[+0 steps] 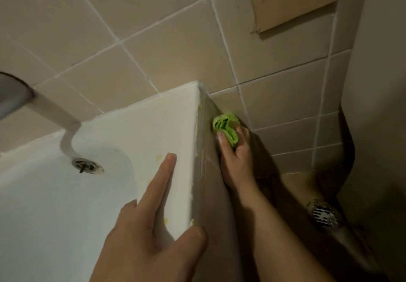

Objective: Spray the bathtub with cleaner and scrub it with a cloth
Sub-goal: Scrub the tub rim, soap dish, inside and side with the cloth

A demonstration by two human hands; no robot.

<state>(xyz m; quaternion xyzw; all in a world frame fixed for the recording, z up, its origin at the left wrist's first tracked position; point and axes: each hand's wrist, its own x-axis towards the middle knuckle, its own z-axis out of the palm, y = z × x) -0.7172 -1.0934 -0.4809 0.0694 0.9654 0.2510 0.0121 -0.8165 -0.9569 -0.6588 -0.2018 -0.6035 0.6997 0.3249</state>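
Head view: the white bathtub [153, 132] fills the lower left, its broad flat rim running up to a corner where it meets the beige tiled wall [123, 14]. The left hand [151, 233] lies flat on this rim, its grip fully open: the fingers are straight and extended along the white surface, the thumb spread out toward the rim's outer edge, and nothing is held. The right hand [235, 158] reaches down the tub's tiled outer side panel [211, 185], beside the rim and just below the corner. Its grip is closed around a bunched green cloth [226, 126], fingers and thumb curled round the wad, which protrudes from the top of the fist and is pressed against the panel close to the adjoining wall. Small yellowish spots [158, 157] mark the rim near the left fingertips and along the edge. Inside the tub, a round metal drain fitting [86, 165] sits on the inner wall. A metal floor drain [324, 213] lies on the dark floor at right.
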